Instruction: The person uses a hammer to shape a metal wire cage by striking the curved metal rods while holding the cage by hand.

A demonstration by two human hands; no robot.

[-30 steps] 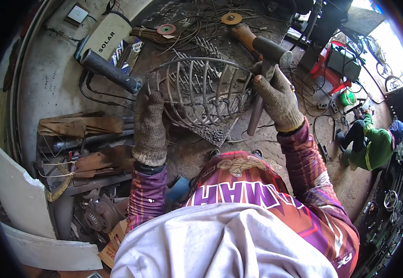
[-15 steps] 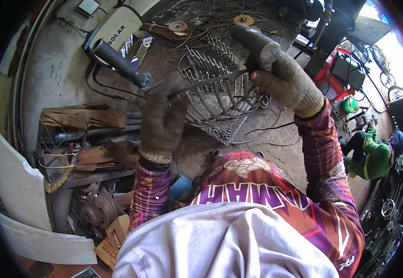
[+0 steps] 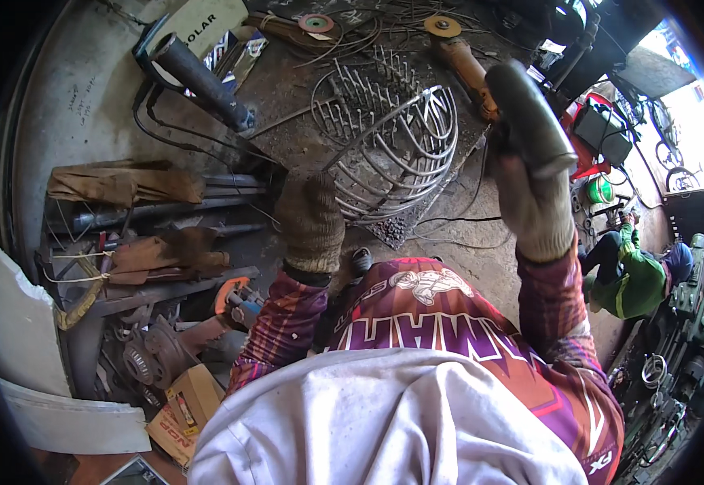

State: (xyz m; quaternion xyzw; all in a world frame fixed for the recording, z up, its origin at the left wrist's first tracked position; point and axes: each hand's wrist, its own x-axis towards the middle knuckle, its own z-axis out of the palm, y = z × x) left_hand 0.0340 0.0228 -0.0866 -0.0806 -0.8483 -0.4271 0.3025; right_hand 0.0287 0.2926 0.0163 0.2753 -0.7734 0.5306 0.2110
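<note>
My left hand (image 3: 311,214), in a dirty knit glove, is closed around one end of a thin steel rod (image 3: 368,137). The rod slants away to the right, over a curved rack of bent steel rods (image 3: 441,153). My right hand (image 3: 534,206), gloved too, grips a hammer with a thick round steel head (image 3: 534,121), raised to the right of the rack. Motion blurs the hammer, and its handle is hidden. Beyond the rack, upright metal pegs (image 3: 360,93) stand in rows.
An angle grinder (image 3: 467,69) lies past the rack. Left are a dark steel pipe (image 3: 206,85), brown leather pieces (image 3: 125,184) and a cardboard box (image 3: 186,412). Cables cross the floor. A person in green (image 3: 639,271) crouches at the right, beside machinery (image 3: 699,279).
My right hand has moved right and toward me, away from the rod's far end, and the hammer head has turned. My left hand has shifted slightly right, still holding the rod.
</note>
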